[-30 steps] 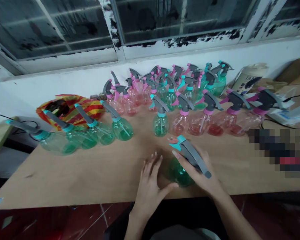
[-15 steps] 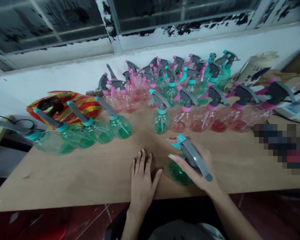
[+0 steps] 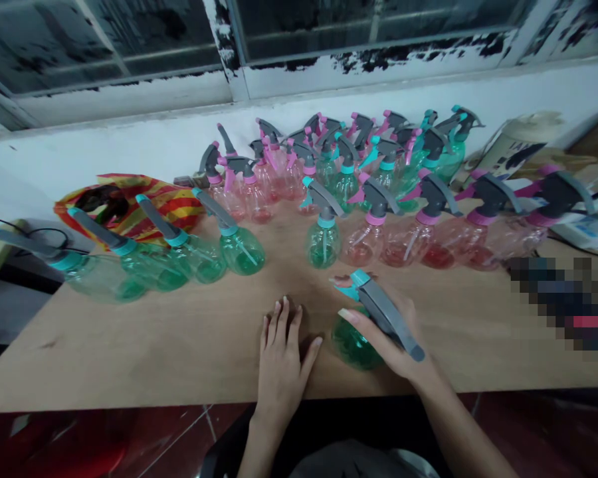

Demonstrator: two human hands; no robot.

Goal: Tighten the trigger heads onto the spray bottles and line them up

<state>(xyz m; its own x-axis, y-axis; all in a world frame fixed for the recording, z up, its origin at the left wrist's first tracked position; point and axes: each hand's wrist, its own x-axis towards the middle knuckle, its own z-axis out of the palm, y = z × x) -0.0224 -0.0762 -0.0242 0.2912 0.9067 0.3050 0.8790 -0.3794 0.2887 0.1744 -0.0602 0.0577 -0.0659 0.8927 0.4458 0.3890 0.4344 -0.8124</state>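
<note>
My right hand (image 3: 396,332) is wrapped round the neck of a green spray bottle (image 3: 355,342) that stands near the table's front edge. Its grey sprayer head with a teal nozzle shows above the hand, and some of the fingers are hidden behind it. Flat on the wooden table (image 3: 179,352) lies my left hand (image 3: 284,352), fingers spread, to the left of that bottle and holding nothing. Just beyond the hands stands another green spray bottle (image 3: 323,244), with a pink spray bottle (image 3: 363,242) beside it on the right.
Several green spray bottles (image 3: 242,251) form a row at the left. Several pink ones (image 3: 438,245) line up at the right, and a mixed cluster stands along the wall. A red-and-yellow striped bag (image 3: 154,206) lies back left; a pale container (image 3: 521,143) leans back right.
The view has shifted slightly. Both hands and the held bottle stay in nearly the same place.
</note>
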